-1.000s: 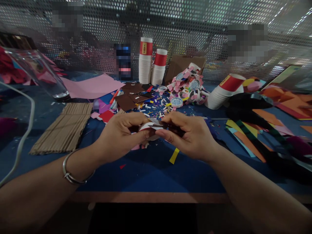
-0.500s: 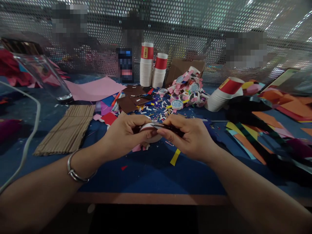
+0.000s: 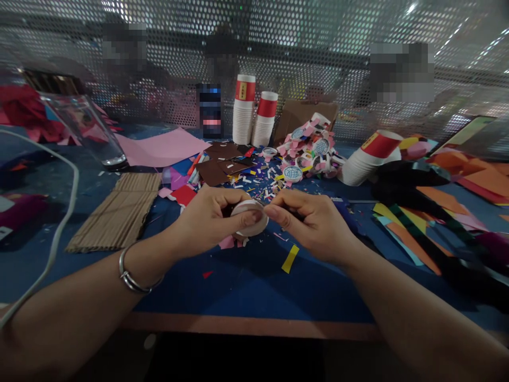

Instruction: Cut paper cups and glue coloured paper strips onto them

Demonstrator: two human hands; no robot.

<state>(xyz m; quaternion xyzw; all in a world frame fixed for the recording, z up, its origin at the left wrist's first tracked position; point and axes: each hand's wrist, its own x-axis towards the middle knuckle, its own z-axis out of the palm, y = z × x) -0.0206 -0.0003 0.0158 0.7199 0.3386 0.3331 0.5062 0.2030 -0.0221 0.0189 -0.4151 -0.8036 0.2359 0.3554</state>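
Observation:
My left hand (image 3: 212, 217) grips a cut-off paper cup base (image 3: 252, 225), a shallow white round piece with a raised rim. Its thumb lies across the flat face, and pink paper bits (image 3: 227, 242) show just below. At the right edge of that rim, my right hand (image 3: 308, 220) is closed with thumb and forefinger pinched. Dark scissors (image 3: 299, 215) are in it, mostly hidden by the fingers. Behind both hands rises a pile of similar cup bases with pink paper tabs (image 3: 308, 148).
Stacked paper cups (image 3: 243, 119) stand at the back; another stack (image 3: 368, 159) leans at right. Corrugated cardboard (image 3: 115, 212), a slanted glass jar (image 3: 89, 127) and a white cable (image 3: 73, 185) are at left. Coloured paper strips (image 3: 409, 239) lie at right, a yellow scrap (image 3: 290, 259) in front.
The cup base has turned so its flat face shows more. The scissor blades, seen across its rim before, are now mostly hidden. The whole view has shifted slightly.

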